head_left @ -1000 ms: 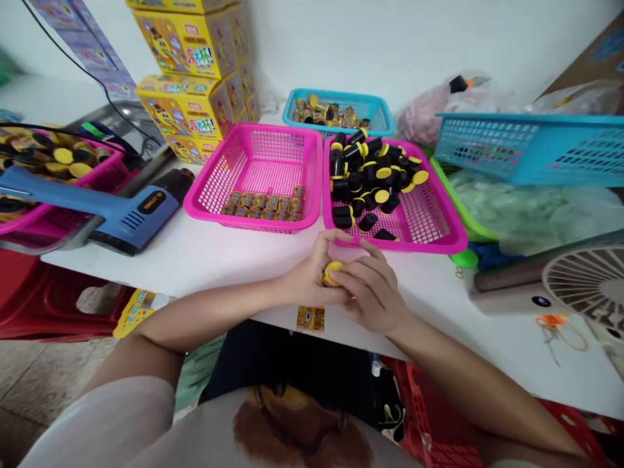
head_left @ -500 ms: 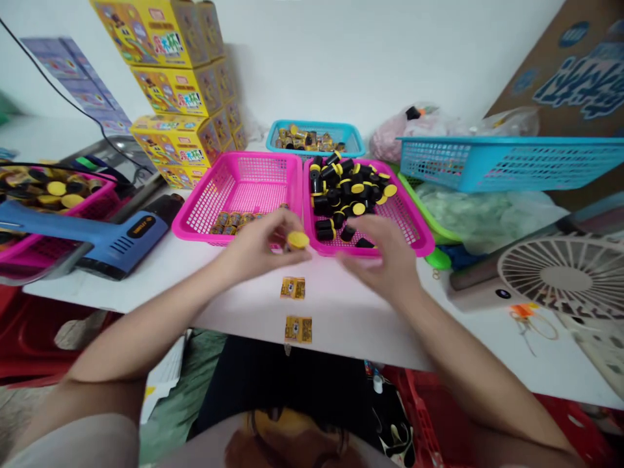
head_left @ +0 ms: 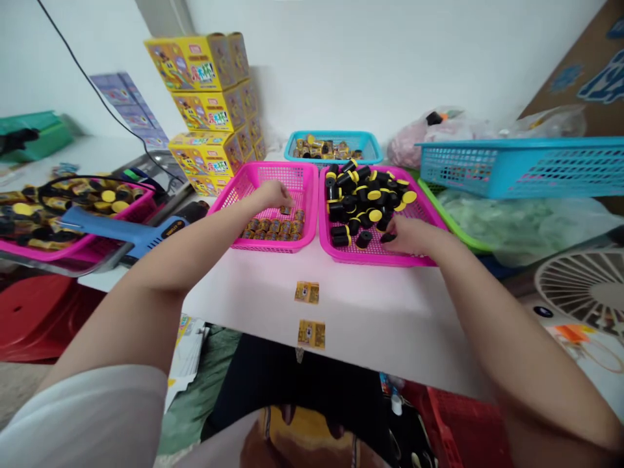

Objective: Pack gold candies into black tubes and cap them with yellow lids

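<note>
Over pink baskets (head_left: 312,195), left hand (head_left: 272,197) and right hand (head_left: 414,235) reach down, grips unclear, near unreadable yellow labels (head_left: 307,292).

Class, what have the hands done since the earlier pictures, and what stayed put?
They parted: the left hand reached into the left pink basket, its yellow-capped piece gone from view; the right hand reached the black pieces. The stacked yellow boxes stayed.

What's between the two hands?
Head view: between the left hand and right hand lie gold cylinders in a pink basket, then a second pink basket holding black capsules with yellow caps.
</note>
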Motion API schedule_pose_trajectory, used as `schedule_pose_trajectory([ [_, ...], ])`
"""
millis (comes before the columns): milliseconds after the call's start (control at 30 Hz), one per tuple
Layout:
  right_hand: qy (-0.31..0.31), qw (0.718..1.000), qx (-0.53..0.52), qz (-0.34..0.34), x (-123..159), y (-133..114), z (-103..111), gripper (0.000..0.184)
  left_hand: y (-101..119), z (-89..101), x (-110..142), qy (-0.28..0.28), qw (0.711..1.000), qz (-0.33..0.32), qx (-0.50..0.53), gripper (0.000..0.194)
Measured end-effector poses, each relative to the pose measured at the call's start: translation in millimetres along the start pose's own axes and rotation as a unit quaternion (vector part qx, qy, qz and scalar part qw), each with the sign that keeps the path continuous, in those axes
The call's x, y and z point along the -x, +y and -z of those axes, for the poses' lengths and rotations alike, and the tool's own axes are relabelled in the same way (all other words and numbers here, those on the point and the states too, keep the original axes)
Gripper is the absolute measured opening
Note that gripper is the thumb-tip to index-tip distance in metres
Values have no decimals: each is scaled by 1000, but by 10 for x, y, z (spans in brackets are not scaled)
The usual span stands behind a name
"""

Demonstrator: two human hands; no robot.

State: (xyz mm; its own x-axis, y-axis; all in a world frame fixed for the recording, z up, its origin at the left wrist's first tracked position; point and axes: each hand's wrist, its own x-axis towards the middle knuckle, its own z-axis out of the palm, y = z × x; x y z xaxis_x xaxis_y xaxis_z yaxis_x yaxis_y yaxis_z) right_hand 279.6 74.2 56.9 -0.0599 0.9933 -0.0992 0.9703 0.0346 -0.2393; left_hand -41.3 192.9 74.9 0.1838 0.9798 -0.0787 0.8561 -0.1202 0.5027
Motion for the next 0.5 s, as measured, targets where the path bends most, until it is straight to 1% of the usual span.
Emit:
schedule_pose_trajectory([
  [67,65,997,-1,-43,123,94,-19,37,-35,-110,-65,-15,1000,21,-7,23],
  [100,100,993,-5,-57,183,132,-46,42,-51,-155,-88,-26,999,30,-9,23],
  [133,143,988,-15,-55,238,164,-85,45,-65,-192,-104,-36,999,39,-10,23],
  [200,235,971,-47,-19,326,205,-181,43,-86,-240,-122,-53,997,55,-14,23],
  [267,310,947,-85,26,379,216,-266,39,-94,-255,-131,-63,995,66,-27,24],
  [300,328,938,-101,38,394,212,-295,37,-92,-250,-136,-68,994,70,-37,25],
  [333,331,936,-110,39,405,204,-312,36,-86,-236,-142,-73,993,74,-48,27],
  [433,315,940,-131,18,427,174,-315,34,-38,-137,-128,-76,992,72,-76,33],
  [467,309,940,-142,8,435,167,-311,34,-10,-90,-87,-63,993,61,-83,35],
  [500,306,939,-157,-4,443,163,-308,36,22,-43,-12,-36,995,34,-89,38],
])
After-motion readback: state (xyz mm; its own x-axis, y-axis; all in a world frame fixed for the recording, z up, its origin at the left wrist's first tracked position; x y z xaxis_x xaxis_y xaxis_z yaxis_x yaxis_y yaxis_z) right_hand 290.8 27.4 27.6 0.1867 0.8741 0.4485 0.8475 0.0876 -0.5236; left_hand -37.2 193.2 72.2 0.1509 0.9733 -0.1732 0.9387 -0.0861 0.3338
